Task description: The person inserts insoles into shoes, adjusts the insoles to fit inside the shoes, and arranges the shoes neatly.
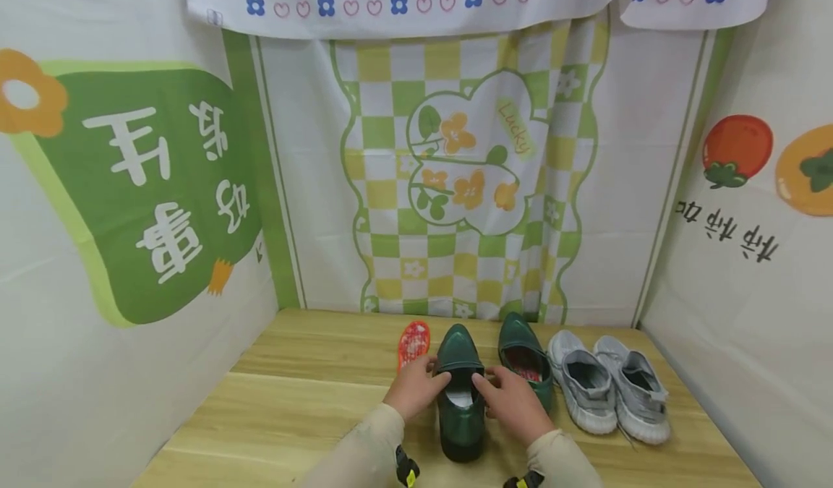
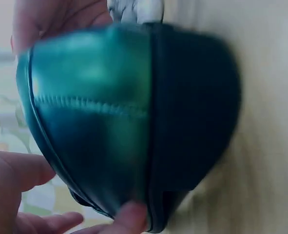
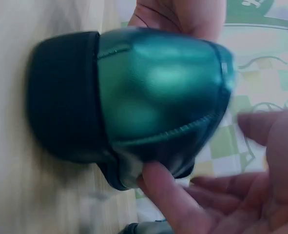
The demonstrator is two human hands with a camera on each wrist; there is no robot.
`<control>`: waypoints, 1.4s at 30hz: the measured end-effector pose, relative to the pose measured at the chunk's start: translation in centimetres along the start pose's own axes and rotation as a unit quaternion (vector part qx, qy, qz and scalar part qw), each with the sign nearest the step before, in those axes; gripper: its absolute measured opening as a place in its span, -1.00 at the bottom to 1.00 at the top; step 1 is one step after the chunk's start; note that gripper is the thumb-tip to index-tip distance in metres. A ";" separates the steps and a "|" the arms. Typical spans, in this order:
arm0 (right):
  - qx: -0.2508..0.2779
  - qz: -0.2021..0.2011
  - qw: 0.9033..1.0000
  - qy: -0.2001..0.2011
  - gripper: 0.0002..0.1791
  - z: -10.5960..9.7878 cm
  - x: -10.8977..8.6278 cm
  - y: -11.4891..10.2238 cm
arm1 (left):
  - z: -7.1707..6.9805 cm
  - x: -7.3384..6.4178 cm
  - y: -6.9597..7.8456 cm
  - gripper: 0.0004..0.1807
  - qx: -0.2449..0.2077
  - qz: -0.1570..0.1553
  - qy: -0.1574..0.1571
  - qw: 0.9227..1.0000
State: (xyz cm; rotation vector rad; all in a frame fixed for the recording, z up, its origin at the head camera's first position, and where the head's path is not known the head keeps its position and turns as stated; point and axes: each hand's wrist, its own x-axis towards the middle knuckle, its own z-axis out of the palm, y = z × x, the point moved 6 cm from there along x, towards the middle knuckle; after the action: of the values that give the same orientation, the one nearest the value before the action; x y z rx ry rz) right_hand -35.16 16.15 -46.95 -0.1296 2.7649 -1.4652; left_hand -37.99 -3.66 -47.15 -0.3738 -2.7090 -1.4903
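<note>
Between my hands stands a dark green loafer [image 1: 460,426], its pointed toe away from me and its heel toward me. My left hand [image 1: 411,390] is at its left side, thumb near the rim of the opening. Along the other side is my right hand [image 1: 518,403], with one fingertip against the green upper [image 3: 153,92] in the right wrist view and the thumb held apart from the shoe. In the left wrist view, a left fingertip touches the stitched side of the loafer [image 2: 90,131]. A pale lining [image 1: 459,399] shows inside.
A matching green loafer [image 1: 514,330] with a red patterned inside lies to the right. Beyond it are two grey sneakers [image 1: 588,412]. An orange-red patterned insole [image 1: 414,340] lies left of the near loafer. Printed cloth walls [image 1: 312,184] enclose the wooden surface [image 1: 286,394].
</note>
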 end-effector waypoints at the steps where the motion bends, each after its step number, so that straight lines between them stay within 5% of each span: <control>1: -0.024 -0.005 1.000 0.017 -0.28 -0.1 0.5 -0.2 | 0.0 0.5 -0.2 -0.35 -0.002 -0.008 0.006 1.000; 5: -0.119 -0.022 0.990 0.071 -0.59 0.0 2.1 -1.1 | 0.0 1.7 -1.0 -0.50 -0.001 -0.031 0.016 0.999; 10: -0.157 -0.038 0.981 0.105 -0.75 -0.2 2.7 -1.3 | 0.2 2.2 -1.3 -0.57 0.003 -0.031 0.021 0.999; 42: -0.126 -0.028 0.989 0.071 -0.79 -0.7 1.7 -0.2 | 0.3 0.8 -1.4 -0.53 -0.059 -0.060 -0.044 0.996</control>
State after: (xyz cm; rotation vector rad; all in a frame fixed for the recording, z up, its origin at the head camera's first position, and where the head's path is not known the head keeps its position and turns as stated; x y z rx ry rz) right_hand -36.87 16.51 -46.30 -0.1081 3.0775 -1.1706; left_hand -39.07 -4.01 -48.39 -0.2923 -2.7631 -1.7093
